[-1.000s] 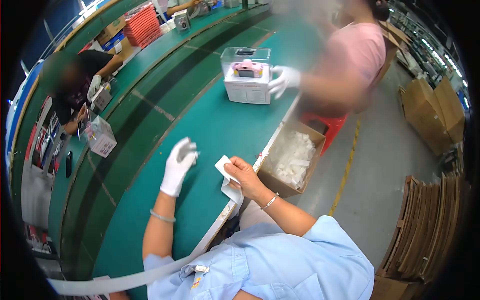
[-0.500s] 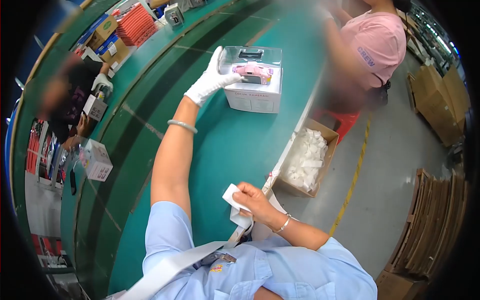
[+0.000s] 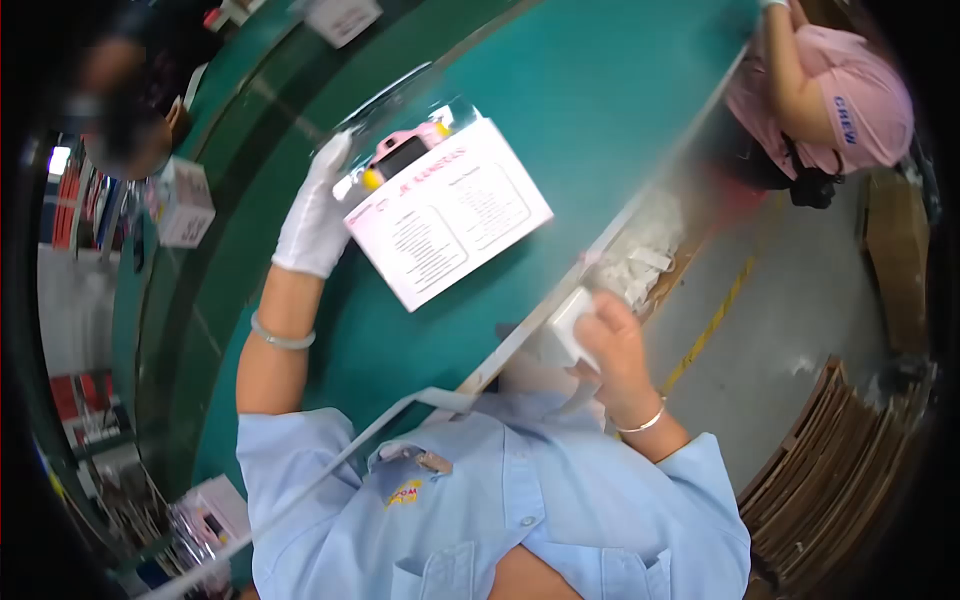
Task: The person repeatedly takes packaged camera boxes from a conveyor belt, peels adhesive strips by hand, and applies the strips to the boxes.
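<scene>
Camera box point(image 3: 442, 203), small print point(image 3: 426, 242) illegible

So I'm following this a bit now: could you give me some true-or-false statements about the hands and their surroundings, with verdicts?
1. The left hand wears a white glove. True.
2. The right hand is gloved too. False: it is bare.
3. The right hand grips the boxed camera. False: the left hand holds it.
4. A white piece is in the right hand. True.
5. The worker's shirt is red. False: it is light blue.
</scene>
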A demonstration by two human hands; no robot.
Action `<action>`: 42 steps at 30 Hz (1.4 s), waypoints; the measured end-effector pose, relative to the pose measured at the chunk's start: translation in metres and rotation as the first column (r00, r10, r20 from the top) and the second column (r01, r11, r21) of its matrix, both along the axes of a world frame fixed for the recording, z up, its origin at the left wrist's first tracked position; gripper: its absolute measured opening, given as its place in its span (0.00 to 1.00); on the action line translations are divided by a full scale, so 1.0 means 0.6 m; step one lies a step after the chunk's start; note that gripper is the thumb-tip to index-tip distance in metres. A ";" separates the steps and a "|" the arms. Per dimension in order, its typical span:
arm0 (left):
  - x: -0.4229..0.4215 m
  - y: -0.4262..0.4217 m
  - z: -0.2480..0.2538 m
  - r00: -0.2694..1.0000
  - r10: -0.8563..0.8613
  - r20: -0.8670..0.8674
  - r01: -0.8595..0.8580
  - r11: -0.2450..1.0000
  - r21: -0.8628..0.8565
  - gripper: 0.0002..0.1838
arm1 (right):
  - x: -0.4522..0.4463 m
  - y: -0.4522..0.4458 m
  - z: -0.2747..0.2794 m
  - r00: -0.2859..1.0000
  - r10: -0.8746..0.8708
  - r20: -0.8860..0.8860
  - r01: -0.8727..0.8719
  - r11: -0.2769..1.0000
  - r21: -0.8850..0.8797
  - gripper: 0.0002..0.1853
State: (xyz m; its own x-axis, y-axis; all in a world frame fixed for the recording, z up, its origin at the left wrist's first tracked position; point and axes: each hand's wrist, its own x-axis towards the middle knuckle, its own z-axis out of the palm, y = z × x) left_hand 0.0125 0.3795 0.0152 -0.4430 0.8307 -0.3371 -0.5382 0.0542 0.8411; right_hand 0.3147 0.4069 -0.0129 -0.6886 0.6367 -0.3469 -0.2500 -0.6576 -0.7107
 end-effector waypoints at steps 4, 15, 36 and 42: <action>-0.020 -0.122 -0.023 0.930 0.362 -0.066 -0.364 0.878 -0.310 0.25 | -0.011 0.006 0.010 0.992 0.107 0.068 -0.104 0.993 -0.051 0.08; 0.074 -0.157 0.018 -0.259 -0.033 -0.965 0.304 0.946 -0.114 0.20 | -0.066 -0.009 0.020 0.969 0.237 0.077 -0.239 0.971 0.019 0.09; 0.074 -0.116 0.000 -0.114 -0.016 -0.993 0.268 0.962 -0.046 0.17 | -0.137 0.026 0.006 0.914 0.308 0.264 -0.332 0.942 0.047 0.09; 0.082 -0.094 -0.011 -0.258 -0.065 -0.964 0.215 0.969 -0.122 0.13 | -0.133 0.031 -0.011 0.926 0.279 0.252 -0.299 0.953 0.045 0.09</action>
